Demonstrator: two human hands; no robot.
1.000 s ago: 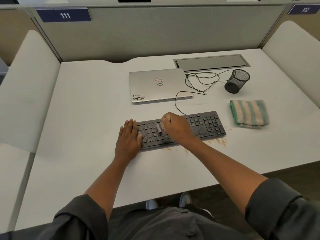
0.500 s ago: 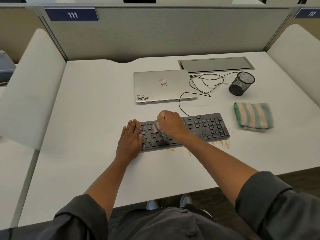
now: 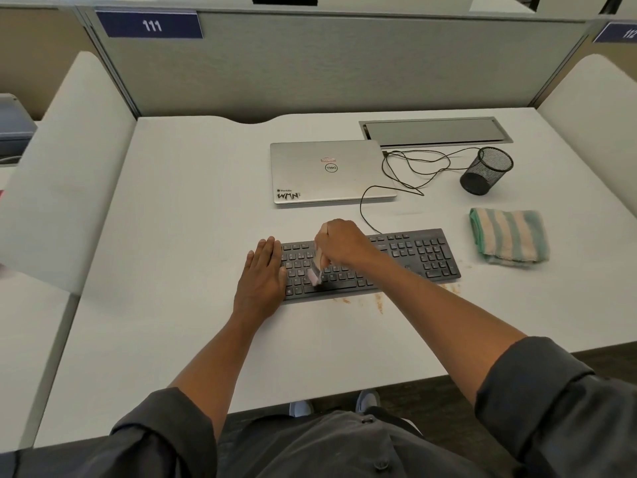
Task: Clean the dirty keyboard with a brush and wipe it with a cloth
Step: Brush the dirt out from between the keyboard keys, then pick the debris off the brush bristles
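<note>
Dark keyboard [image 3: 413, 257] lies left-right; right hand [image 3: 341, 243] grips brush [image 3: 315, 272], bristles toward person; left hand [image 3: 263, 274] flat.

Flat dark-grey plastic keyboard [image 3: 372, 263] w/ pale key legends. Small brush [image 3: 315, 272]: pinkish-white bristles, tan handle. Folded terry cloth [image 3: 509, 236]: mint-green & cream stripes. Closed silver laptop [image 3: 331, 172] w/ black-white sticker. Round black wire-mesh cup [image 3: 486, 170]. Black cable [image 3: 406, 167]. White desk [image 3: 172, 236], orange-brown crumb specks [image 3: 379, 301]. Navy "111" sign [image 3: 150, 25], white digits.
</note>
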